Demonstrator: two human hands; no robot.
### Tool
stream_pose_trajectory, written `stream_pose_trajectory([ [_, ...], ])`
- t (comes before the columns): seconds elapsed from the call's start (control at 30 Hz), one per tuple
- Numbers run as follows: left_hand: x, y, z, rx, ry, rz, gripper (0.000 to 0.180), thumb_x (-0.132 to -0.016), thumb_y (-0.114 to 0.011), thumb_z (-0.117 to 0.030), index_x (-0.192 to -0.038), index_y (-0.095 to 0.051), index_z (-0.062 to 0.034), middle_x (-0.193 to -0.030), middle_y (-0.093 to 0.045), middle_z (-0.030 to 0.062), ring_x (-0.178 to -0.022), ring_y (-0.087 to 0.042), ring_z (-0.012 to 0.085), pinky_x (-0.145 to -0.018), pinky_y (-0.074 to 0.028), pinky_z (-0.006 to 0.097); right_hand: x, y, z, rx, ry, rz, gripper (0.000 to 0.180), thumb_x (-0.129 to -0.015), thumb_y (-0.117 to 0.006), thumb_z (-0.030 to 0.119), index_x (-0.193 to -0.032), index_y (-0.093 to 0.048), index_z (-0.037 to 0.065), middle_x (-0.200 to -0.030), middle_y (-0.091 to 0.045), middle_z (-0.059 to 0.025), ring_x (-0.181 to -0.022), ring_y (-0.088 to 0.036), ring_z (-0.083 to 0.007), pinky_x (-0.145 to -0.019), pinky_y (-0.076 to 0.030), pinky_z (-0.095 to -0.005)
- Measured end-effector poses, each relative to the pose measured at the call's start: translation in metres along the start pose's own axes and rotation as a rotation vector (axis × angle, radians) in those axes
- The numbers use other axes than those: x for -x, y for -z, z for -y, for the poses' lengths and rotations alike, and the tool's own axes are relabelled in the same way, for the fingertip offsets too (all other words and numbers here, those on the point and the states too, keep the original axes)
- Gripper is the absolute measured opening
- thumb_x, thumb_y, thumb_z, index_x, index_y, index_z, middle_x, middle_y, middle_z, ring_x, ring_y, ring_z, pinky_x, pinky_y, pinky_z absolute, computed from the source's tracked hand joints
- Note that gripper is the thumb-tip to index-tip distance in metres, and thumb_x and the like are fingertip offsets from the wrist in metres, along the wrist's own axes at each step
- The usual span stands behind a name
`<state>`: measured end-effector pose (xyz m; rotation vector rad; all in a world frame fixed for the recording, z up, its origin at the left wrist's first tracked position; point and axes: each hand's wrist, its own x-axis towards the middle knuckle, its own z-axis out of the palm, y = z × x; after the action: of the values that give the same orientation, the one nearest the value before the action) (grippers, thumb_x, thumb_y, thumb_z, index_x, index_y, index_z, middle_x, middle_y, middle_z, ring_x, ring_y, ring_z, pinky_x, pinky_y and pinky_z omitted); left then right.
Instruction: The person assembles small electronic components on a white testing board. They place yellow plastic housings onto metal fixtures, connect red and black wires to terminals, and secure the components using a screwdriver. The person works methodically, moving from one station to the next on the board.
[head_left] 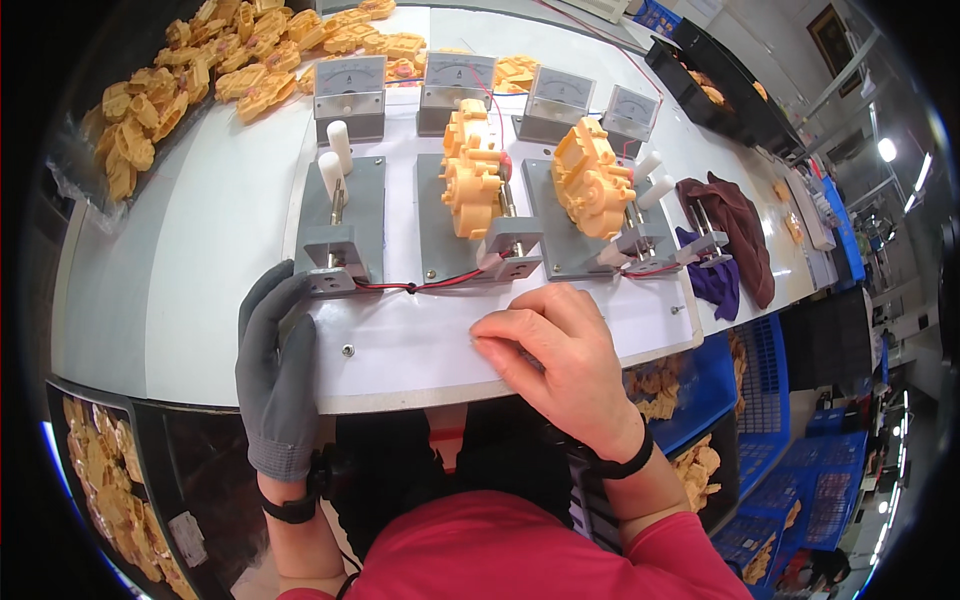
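My left hand (276, 375), in a grey glove, rests at the front of the leftmost test fixture (372, 215). Its fingers are stretched and apart from the thumb, the fingertips against the fixture's grey block. That fixture carries two white posts and no yellow housing. My right hand (565, 360), bare, hovers over the white sheet before the middle fixture, thumb and forefinger tips together with nothing seen between them. A yellow plastic gearbox housing (470, 185) sits upright on the middle fixture. Another gearbox housing (592, 185) stands tilted on the right fixture. Red and black wires (412, 287) link the fixtures' fronts.
Several analog meters (350, 90) line up behind the fixtures. Yellow housings (240, 50) are heaped at the back left. A black bin (720, 85) stands at back right, dark cloths (735, 235) lie beside the fixtures, and blue crates (770, 400) stand below right.
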<state>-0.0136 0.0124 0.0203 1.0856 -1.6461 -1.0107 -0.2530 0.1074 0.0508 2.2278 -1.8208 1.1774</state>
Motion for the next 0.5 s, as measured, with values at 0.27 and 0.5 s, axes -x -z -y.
stream_pose_trajectory([
  [0.27,0.0004,-0.0015,-0.0015,0.022,0.008,-0.013,0.041,-0.089,-0.049,0.001,-0.128,-0.06,0.0007,-0.143,-0.049,0.0172,-0.135,-0.046,0.028,-0.114,-0.034,0.038,0.0025,-0.0028,-0.002,0.027,0.042,-0.019,0.014,-0.078,-0.078,0.01,-0.088,-0.068,0.012,-0.083,-0.058,-0.0011,-0.077,-0.056,-0.0212,-0.07,-0.043,-0.0345],
  [0.5,0.0004,-0.0025,-0.006,0.037,0.01,-0.012,0.04,-0.09,-0.05,0.0,-0.128,-0.061,0.0007,-0.143,-0.048,0.0171,-0.135,-0.046,0.0278,-0.113,-0.034,0.038,0.0014,-0.0018,-0.0029,0.023,0.099,-0.018,0.022,-0.071,-0.081,0.002,-0.088,-0.07,0.009,-0.081,-0.059,-0.0033,-0.073,-0.057,-0.0227,-0.067,-0.045,-0.0353],
])
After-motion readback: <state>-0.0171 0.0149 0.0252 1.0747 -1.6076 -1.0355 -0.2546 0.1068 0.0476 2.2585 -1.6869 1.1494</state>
